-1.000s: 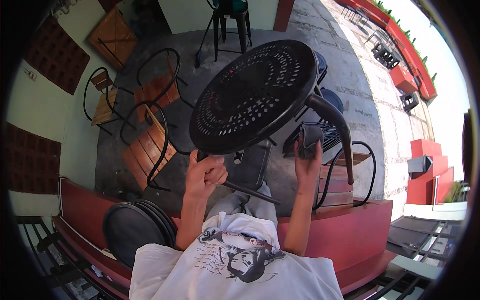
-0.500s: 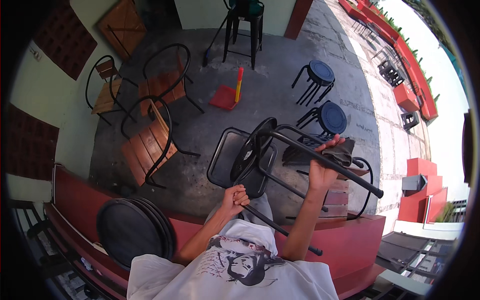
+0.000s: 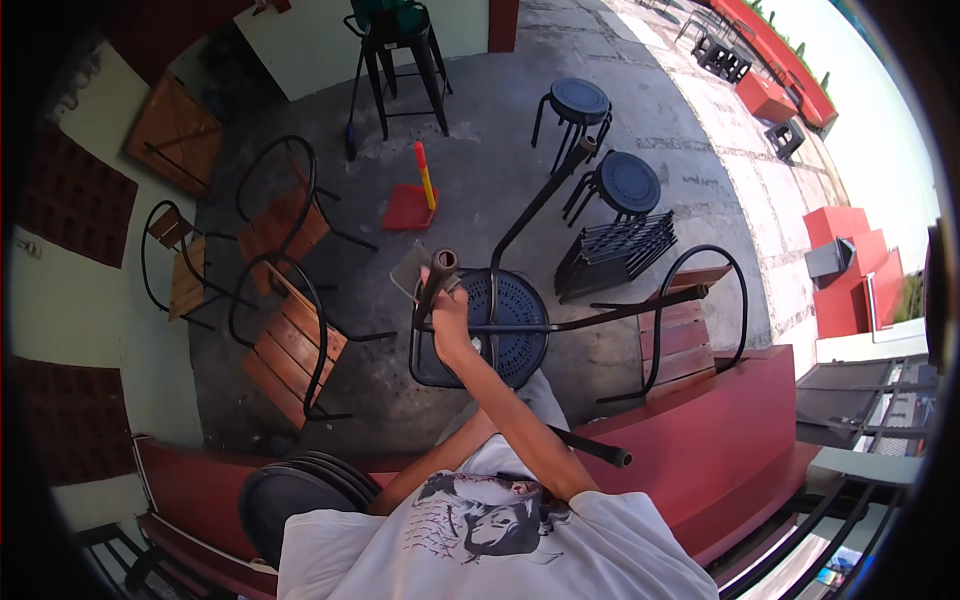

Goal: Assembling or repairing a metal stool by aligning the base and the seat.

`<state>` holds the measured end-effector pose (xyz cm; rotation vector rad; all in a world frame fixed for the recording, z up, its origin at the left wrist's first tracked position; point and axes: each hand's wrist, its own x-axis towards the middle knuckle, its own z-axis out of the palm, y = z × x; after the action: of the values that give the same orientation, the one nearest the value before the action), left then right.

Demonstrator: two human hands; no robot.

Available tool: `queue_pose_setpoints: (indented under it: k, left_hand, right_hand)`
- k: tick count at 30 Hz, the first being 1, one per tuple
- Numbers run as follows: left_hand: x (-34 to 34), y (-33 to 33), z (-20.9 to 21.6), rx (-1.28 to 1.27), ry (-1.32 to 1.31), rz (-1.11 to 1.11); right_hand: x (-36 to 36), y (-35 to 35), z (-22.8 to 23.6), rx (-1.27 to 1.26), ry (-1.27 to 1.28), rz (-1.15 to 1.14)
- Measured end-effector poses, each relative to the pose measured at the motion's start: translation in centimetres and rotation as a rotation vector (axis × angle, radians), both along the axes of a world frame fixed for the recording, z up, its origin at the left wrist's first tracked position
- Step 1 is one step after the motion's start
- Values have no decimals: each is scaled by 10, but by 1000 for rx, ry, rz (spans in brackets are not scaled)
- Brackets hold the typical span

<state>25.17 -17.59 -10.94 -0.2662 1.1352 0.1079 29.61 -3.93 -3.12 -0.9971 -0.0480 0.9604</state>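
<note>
Head view: the person holds a black round stool (image 3: 520, 305) upside down, close before the body, above the near edge of the grey floor (image 3: 480, 180). Its perforated seat is below, and its four legs spread outward. The right hand (image 3: 447, 303) is closed around one leg near its end, and a grey cloth (image 3: 407, 268) sticks out beside the fingers. The left hand is hidden behind the right forearm, so I cannot tell how it stands.

Along the near edge of the floor, the red low wall (image 3: 690, 450) limits the room. In the picture, one leg end overlaps the chair at the right. The widest room for moving lies between the dustpan (image 3: 408, 208) and the two blue round stools (image 3: 630, 182).

Counted, there are four wooden chairs (image 3: 295, 345), three toward the left edge of the floor and one near its right corner, and one tall black stool (image 3: 400, 55) at the far edge.
</note>
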Motion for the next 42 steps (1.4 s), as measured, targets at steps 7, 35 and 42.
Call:
queue_pose_setpoints:
  k: [7,35,42]
  left_hand:
    - [-49,6,-160,-321,-781,129]
    - [-102,49,-156,82,-237,29]
    - [-126,49,-160,250,-142,-346]
  right_hand:
    - [-46,-2,28,-326,-257,-56]
    - [101,-270,115,-35,-338,-527]
    - [81,-250,106,-72,-248,-218]
